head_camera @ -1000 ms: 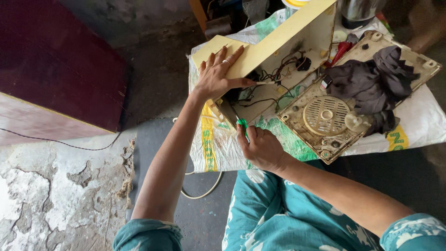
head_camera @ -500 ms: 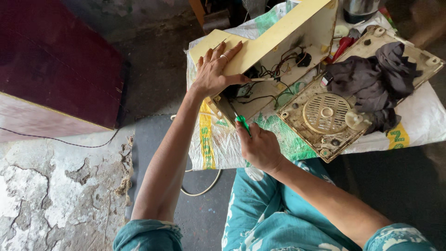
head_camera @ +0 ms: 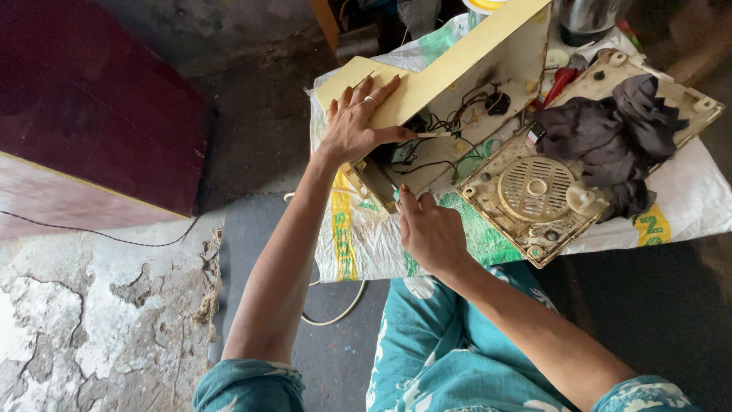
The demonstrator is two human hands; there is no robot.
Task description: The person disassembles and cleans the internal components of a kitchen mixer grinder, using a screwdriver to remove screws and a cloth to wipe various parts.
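Note:
My left hand (head_camera: 354,126) lies flat, fingers spread, on the tilted cream casing (head_camera: 457,69) of an opened appliance and holds it up. Black wires and small parts (head_camera: 457,122) show inside it. My right hand (head_camera: 431,229) is closed around a green-handled screwdriver, which my fingers almost hide. The hand sits at the casing's near lower edge (head_camera: 377,179). To the right lies the cream back panel with a round grille (head_camera: 534,191). A dark cloth (head_camera: 610,137) is heaped on it.
Everything rests on a white woven sack with green and yellow print (head_camera: 358,236). A red-handled tool (head_camera: 563,80) and a steel vessel (head_camera: 587,15) lie beyond the casing. A dark red box (head_camera: 91,107) stands at the left. A white cable (head_camera: 335,313) loops on the floor.
My right hand has moved forward to the casing's lower edge, and the green handle is now covered by my fingers. My left hand stays on the casing.

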